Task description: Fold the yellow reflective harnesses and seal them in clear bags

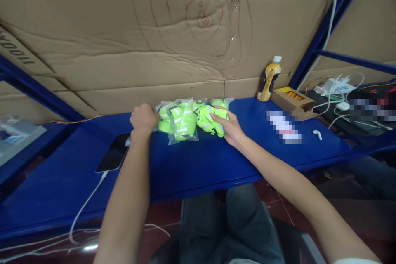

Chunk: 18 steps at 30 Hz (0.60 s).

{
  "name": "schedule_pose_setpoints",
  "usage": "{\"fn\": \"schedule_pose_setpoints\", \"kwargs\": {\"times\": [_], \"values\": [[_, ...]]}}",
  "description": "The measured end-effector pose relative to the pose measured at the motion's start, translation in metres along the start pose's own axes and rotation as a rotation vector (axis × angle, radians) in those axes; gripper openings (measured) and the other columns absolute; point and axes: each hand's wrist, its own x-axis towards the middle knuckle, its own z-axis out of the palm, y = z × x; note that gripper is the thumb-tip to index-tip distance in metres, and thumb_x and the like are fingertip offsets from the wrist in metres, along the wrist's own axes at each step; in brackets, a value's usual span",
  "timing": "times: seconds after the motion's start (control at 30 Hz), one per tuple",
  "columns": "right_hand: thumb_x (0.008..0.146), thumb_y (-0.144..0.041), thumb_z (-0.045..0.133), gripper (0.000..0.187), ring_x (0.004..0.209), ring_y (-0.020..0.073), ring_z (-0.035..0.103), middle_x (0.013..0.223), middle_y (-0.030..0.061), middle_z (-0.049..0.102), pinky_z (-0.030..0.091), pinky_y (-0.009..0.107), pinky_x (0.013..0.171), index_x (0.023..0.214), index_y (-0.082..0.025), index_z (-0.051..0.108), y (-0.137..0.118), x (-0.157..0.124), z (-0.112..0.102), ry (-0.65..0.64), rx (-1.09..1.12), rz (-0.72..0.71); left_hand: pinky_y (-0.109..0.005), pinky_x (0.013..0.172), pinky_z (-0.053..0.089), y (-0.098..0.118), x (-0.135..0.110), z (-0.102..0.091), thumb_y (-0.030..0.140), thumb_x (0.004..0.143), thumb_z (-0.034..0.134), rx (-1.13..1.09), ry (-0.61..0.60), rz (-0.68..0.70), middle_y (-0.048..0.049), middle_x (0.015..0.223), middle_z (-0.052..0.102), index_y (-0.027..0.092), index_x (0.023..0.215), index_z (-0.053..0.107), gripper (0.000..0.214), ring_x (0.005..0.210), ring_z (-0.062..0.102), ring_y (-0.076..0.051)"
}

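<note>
My right hand (pixel 230 126) grips a bundled neon-yellow reflective vest (pixel 210 120) with pale stripes and dark trim, thumb on top. That bundle appears to be out of any bag. My left hand (pixel 144 119) is closed at the left end of the row, its fingers turned away from view, so what they hold is hidden. Right beside it lie several similar vests in clear plastic bags, the nearest full one being a bagged vest (pixel 183 121) at the front. A scrap of clear plastic (pixel 128 141) shows by my left wrist.
On the blue table (pixel 198 169) a black phone (pixel 113 153) lies at left with a white cable (pixel 88 202). To the right are a yellow drink bottle (pixel 269 80), an open cardboard box (pixel 292 101), a blurred-out item (pixel 283 127) and a white earbud (pixel 317 135). Cardboard (pixel 123 41) walls the back.
</note>
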Motion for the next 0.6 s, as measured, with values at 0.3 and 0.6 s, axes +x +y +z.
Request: {"fn": "schedule_pose_setpoints", "kwargs": {"times": [0.3,0.6], "values": [[0.054,-0.035,0.107,0.069,0.087,0.0213,0.080,0.102,0.0015,0.084,0.067,0.037,0.085,0.115,-0.023,0.076,-0.017,0.006,-0.002,0.022,0.049,-0.004,-0.043,0.106,0.052,0.031,-0.031,-0.042,0.028,0.098,0.056,-0.306,0.383,0.531,-0.0106,0.112,0.079,0.016,0.112,0.074,0.026,0.107,0.074,-0.028],[0.050,-0.032,0.107,0.065,0.087,0.0182,0.079,0.097,-0.0009,0.084,0.065,0.033,0.087,0.107,-0.021,0.079,-0.063,0.046,-0.040,0.097,0.017,-0.208,-0.044,0.092,0.054,0.081,-0.081,-0.020,0.021,0.097,0.056,-0.053,-0.033,1.197,-0.0117,0.093,0.066,0.021,0.089,0.058,0.008,0.098,0.063,-0.031]]}}
